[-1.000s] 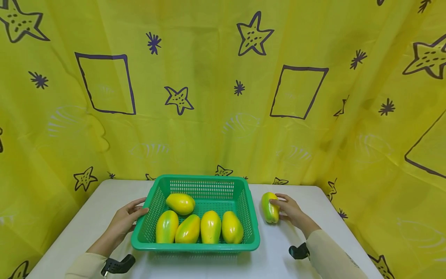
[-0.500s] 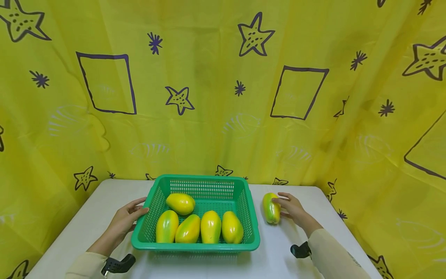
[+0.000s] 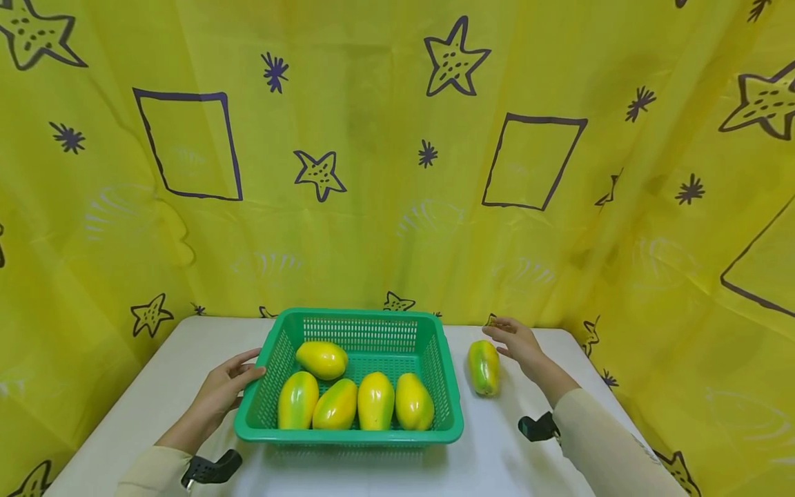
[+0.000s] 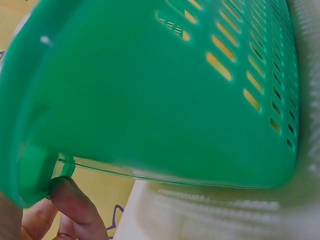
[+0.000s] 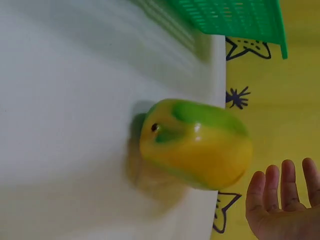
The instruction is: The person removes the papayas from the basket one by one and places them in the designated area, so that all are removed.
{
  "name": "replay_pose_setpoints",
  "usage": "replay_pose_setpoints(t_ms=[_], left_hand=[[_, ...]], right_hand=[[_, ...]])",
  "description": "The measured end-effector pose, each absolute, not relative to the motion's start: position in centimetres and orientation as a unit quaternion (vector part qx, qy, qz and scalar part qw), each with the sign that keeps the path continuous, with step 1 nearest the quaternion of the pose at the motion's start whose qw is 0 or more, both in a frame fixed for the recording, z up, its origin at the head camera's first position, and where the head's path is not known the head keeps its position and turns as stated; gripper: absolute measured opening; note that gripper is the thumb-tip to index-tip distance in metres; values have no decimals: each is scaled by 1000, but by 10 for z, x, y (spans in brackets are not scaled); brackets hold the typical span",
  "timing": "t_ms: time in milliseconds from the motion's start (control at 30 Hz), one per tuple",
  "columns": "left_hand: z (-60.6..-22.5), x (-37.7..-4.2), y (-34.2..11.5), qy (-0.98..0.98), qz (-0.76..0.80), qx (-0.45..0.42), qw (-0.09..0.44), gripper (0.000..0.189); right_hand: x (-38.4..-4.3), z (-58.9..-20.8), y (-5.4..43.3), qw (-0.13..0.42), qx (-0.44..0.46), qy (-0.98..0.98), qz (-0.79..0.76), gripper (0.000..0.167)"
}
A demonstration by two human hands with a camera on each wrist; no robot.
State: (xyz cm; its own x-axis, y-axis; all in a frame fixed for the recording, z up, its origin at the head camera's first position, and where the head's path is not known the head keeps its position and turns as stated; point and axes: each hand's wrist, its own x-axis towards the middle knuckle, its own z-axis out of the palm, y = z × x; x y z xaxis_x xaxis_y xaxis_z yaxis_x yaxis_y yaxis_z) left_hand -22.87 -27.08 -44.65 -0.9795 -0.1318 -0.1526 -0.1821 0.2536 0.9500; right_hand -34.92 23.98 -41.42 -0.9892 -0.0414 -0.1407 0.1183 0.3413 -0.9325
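My left hand [image 3: 219,393] holds the left rim of a green plastic basket [image 3: 348,437]; in the left wrist view its fingers [image 4: 77,207] pinch the lip of the basket's edge. Several glossy yellow-green papayas lie inside, most lined up along the front wall, and one papaya [image 3: 321,360] rests behind them at the left. Another papaya [image 3: 483,368] lies on the white table to the right of the basket. My right hand [image 3: 520,345] is raised just beyond and right of that papaya, fingers extended and apart from it, holding nothing.
The white table [image 3: 397,476] ends at a yellow curtain [image 3: 373,235] printed with stars and frames, which encloses the back and both sides. Black wrist cameras [image 3: 212,469] are strapped to both forearms.
My right hand has let go of the papaya on the table and moved up and away from it. The left hand and the basket stay in place.
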Motion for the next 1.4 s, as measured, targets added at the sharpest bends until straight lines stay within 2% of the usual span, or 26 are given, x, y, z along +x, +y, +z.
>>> replay_pose_setpoints(t_ms=[333,600,967,1400], left_hand=[[-447,-230,-271,793,599,-104,18,66],[-448,-230,-271,794,598,-108,18,65],[-448,-228,-269,793,600,-105,16,64],[-448,-227,-269,792,601,-102,13,63]], right_hand=[[-339,-382,194,74,-48,818,-568,55],[-319,-374,149,82,-122,836,-528,53],[-311,-373,91,108,-148,833,-521,53],[-325,-378,42,152,-170,808,-544,57]])
